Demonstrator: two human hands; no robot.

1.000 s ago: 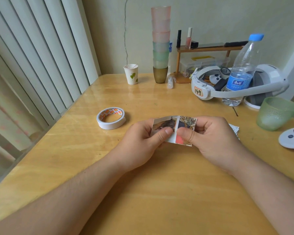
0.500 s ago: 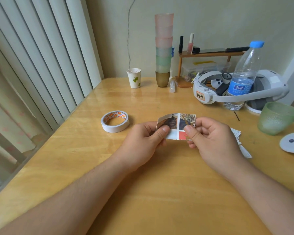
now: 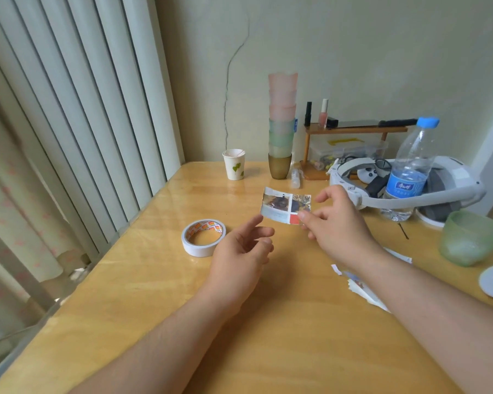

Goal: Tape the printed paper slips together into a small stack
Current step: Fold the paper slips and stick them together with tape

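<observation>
Your right hand [image 3: 336,223] is pinching the printed paper slips [image 3: 285,205] by their lower right corner, thumb on top, holding them up off the wooden surface [image 3: 268,322] with the picture side facing you. Your left hand [image 3: 241,251] is off them, fingers [image 3: 261,231] loosely spread and relaxed, holding nothing, just at 7 o'clock of the slips. The tape roll [image 3: 203,237] lies flat on the surface right beside your left hand, at about 9 o'clock from it. More loose slips [image 3: 362,288] sit on the surface partly under your right forearm. Further back, at 12 o'clock, there's a paper cup [image 3: 234,164] and a stack of tumblers [image 3: 281,126]; a water bottle [image 3: 410,172] and a white headset [image 3: 439,186] sit at roughly 2 o'clock, with a green cup [image 3: 470,237] near the right edge.
</observation>
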